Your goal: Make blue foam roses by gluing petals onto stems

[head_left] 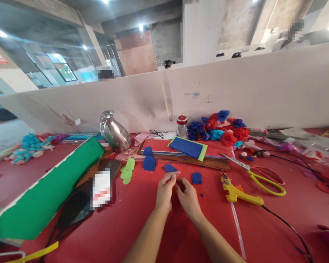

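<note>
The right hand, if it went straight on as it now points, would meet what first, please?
Probably the left hand, just ahead and to the left of the right hand; whether their fingertips already touch is unclear.

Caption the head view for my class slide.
Left hand and right hand close together near blue cutouts, yellow glue gun and scissors on a red tabletop.

Room leftward; glue gun (235,194) blocks right

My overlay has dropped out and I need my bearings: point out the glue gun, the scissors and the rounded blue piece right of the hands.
Glue gun (233,193): head view, on its yellow body.
Scissors (248,167): head view, near the pivot.
Blue piece (196,178): head view, on its middle.
</note>
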The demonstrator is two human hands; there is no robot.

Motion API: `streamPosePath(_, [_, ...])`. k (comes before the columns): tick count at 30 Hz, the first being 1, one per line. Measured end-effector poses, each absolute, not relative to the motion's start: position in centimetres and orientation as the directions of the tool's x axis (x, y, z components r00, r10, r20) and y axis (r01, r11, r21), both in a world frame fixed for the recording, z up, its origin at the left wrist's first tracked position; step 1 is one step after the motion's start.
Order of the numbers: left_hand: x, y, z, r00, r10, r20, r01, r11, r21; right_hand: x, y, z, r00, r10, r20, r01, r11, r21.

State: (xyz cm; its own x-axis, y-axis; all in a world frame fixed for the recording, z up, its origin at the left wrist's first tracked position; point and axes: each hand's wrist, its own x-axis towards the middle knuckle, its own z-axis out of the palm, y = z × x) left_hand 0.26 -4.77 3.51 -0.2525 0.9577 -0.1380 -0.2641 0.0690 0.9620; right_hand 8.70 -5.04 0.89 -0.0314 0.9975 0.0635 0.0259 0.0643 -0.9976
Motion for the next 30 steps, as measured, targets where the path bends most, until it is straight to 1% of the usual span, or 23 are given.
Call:
streamPosePath(4, [0.0, -4.8, 3.3, -0.255, 0.961, -0.105, -0.223, 0.047, 0.974, 8.7, -5.1, 1.0, -0.036, 0.996, 0.078, 0.061, 0.08, -0.995])
streamPosePath(9, [-0.6, -4.6, 3.1, -0.314, 0.939, -0.139, -0.254, 0.058, 0.965, 8.7, -5.4, 1.3, -0.054, 0.993, 0.103, 0.117, 0.109, -0.987])
streamPosePath(18, [-1.7, -4.2, 3.3, -0.382, 0.917, -0.117, -0.27, 0.011, 0.963, 8.7, -5.7, 1.7, -0.082, 0.987, 0.141, 0.218, 0.156, -0.963])
streamPosePath(24, [-1.8, -4.0, 3.1, -0.397, 0.909, -0.126, -0.297, 0.003, 0.955, 8.7, -5.9, 1.6, -0.116, 0.983, 0.139, 0.224, 0.163, -0.961])
streamPosePath(30, [-2.1, -3.8, 2.5, -0.38, 0.908, -0.175, -0.351, 0.033, 0.936, 8.6, -6.1, 1.5, -0.13, 0.983, 0.129, 0.238, 0.158, -0.958])
